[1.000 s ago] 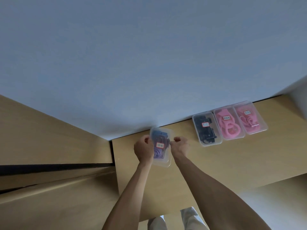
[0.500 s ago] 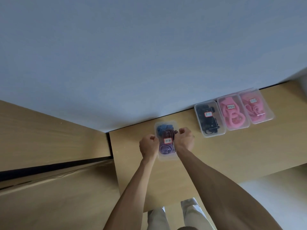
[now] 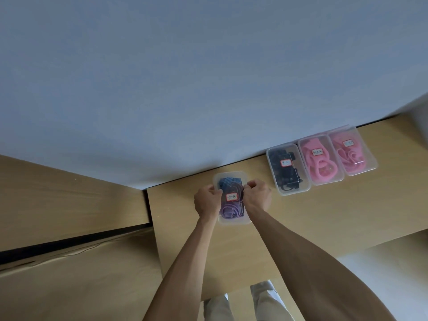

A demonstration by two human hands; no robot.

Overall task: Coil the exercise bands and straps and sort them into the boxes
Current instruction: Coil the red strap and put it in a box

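The left hand (image 3: 206, 201) and the right hand (image 3: 257, 196) are each curled tight on a long side of a clear lidded box (image 3: 232, 197), knuckles up, thumbs pressing on the lid edges. The grip from both sides looks meant to snap the lid down evenly, or to steady the box while it is set in place; which of the two I cannot tell. Inside the box lie a blue strap at the far end and a purple band nearer the person, under a small red-bordered label (image 3: 231, 196). The box rests on the table (image 3: 324, 216), close to the wall. To the right, apart from it, three more closed boxes stand side by side against the wall: one with black straps (image 3: 287, 169), then two with pink bands (image 3: 320, 160) (image 3: 352, 151). Their neat row suggests this box goes next to them, so sorting seems nearly done.
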